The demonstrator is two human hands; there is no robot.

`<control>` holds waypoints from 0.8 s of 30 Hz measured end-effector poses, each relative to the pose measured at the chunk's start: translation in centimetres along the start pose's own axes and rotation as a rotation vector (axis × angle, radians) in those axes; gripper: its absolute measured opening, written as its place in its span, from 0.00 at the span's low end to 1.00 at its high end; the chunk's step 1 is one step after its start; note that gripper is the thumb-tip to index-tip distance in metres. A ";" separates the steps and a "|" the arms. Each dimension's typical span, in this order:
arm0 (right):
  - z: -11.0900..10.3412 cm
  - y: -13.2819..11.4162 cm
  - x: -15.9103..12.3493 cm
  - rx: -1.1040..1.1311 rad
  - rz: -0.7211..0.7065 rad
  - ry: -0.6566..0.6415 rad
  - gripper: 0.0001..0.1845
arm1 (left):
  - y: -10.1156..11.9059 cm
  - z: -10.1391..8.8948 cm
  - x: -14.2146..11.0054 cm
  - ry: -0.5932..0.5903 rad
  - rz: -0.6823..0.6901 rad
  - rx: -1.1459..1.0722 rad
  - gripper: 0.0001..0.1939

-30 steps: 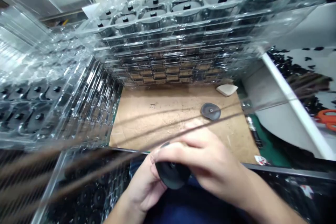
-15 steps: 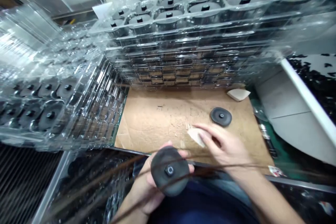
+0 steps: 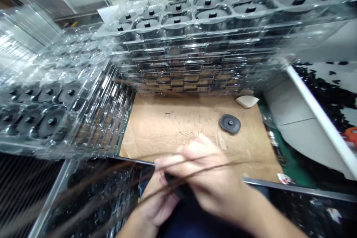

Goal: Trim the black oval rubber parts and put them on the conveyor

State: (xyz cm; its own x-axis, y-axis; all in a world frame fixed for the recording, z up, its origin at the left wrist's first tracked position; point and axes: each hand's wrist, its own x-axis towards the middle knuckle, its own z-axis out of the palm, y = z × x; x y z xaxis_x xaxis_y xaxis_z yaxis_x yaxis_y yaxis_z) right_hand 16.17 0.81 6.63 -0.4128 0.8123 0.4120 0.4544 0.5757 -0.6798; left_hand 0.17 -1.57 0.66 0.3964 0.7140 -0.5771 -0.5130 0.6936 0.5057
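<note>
My left hand (image 3: 158, 200) is low in front of my body, curled around a dark oval disc that is almost wholly covered. Over it lies my right hand (image 3: 209, 174), fingers closed and blurred, close against the left fingers. The white sponge wedge that was in the right fingers is now hidden within the hand. Beyond them, another dark oval disc (image 3: 230, 123) with a small round knob at its centre rests on the cardboard (image 3: 158, 126). A second white wedge (image 3: 247, 101) lies at the cardboard's far right corner.
Stacked clear plastic trays (image 3: 184, 52) holding dark discs rise behind the cardboard. More tray stacks (image 3: 95, 108) stand at the left. A white-edged bin wall (image 3: 320, 115) borders the right, with black pieces (image 3: 329, 89) beyond it. Dark strands cross the view.
My right hand has moved left and toward me, from the cardboard onto the disc in my left hand. The nearer white wedge has left the cardboard. The view has shifted slightly.
</note>
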 end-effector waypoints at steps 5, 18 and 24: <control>2.7 6.1 -1.1 0.238 0.479 -0.051 0.12 | 0.4 -0.6 -0.7 -0.100 0.025 -0.171 0.29; 2.7 5.3 -4.0 0.201 0.572 0.205 0.12 | 0.6 0.1 -1.1 -0.318 0.133 -0.074 0.29; 4.4 4.9 -7.9 0.137 0.594 0.158 0.11 | 0.9 -0.2 -1.2 -0.177 0.554 0.772 0.48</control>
State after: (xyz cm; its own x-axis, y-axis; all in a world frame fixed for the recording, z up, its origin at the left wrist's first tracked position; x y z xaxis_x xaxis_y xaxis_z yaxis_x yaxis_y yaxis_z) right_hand 18.21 -3.22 -2.64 0.0054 0.9998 0.0173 0.4605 0.0129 -0.8875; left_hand -0.93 -1.79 1.71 0.3897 0.9192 -0.0570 -0.0452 0.0810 0.9957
